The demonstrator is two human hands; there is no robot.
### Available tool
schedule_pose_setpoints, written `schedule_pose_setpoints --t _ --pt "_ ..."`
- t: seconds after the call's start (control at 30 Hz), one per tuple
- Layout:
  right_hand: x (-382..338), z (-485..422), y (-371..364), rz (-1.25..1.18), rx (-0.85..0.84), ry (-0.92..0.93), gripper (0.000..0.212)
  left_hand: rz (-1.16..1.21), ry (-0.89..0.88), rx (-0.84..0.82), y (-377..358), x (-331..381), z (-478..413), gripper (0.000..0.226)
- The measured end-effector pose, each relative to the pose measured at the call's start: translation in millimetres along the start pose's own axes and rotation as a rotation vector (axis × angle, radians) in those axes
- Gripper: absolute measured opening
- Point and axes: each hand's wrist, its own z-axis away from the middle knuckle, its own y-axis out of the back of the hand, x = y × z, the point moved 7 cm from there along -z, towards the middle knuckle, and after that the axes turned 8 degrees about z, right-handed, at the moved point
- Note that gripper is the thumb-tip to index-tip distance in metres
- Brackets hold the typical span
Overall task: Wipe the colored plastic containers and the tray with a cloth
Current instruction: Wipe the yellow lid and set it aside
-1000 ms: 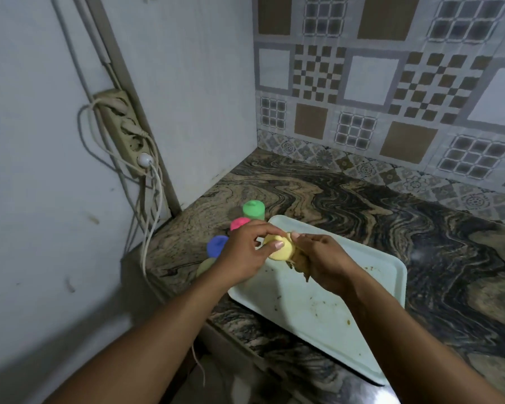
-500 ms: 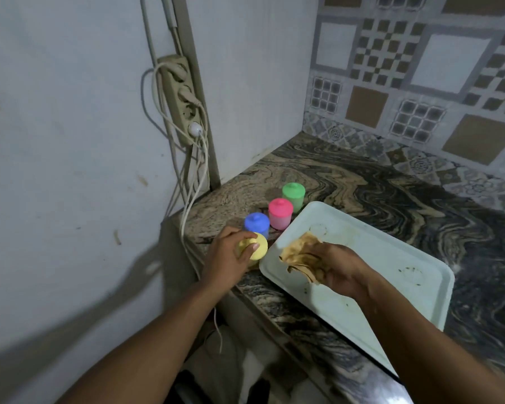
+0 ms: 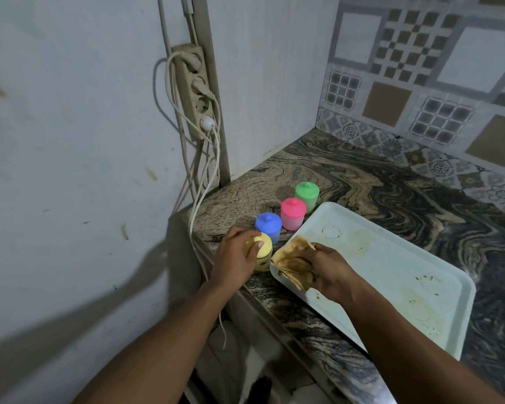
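A row of small lidded plastic containers stands on the marble counter left of the tray: green (image 3: 306, 195) farthest, then pink (image 3: 293, 213), blue (image 3: 268, 228), and yellow (image 3: 263, 252) nearest the edge. My left hand (image 3: 236, 258) grips the yellow container from its left side as it rests on the counter. My right hand (image 3: 328, 272) holds a crumpled tan cloth (image 3: 292, 262) pressed on the near left corner of the pale white tray (image 3: 391, 258). The tray shows ring marks and greenish stains.
A power strip (image 3: 193, 88) with plugged white cables hangs on the wall to the left, its cords trailing down past the counter edge (image 3: 289, 319). Patterned tile wall runs along the back. The marble counter (image 3: 391, 185) extends right behind the tray.
The yellow container went from above the tray down to the counter beside the blue one. My right hand with the cloth came down onto the tray's corner. The view shifted left.
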Motion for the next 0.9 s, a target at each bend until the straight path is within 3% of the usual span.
schedule_pose_setpoints --t 0.53,0.67,0.77,0.83,0.9 --pt "6.9 -6.2 12.3 0.043 0.039 -0.055 0.017 0.005 0.036 -0.055 -12.0 -8.7 5.2 0.022" --pt "5.5 -1.5 33.1 0.249 0.059 -0.029 0.017 -0.05 0.065 -0.028 -17.6 -3.5 6.2 0.032" --pt "-12.4 4.6 63.5 0.509 0.175 0.086 0.01 -0.147 0.007 0.168 -5.9 19.1 16.4 0.055" --pt "-22.9 5.6 83.1 0.604 0.251 0.124 0.009 -0.208 -0.084 0.242 -7.9 40.7 26.4 0.053" --pt "-28.1 7.0 96.2 0.567 0.281 0.123 0.007 -0.211 -0.11 0.195 -22.4 56.1 36.1 0.04"
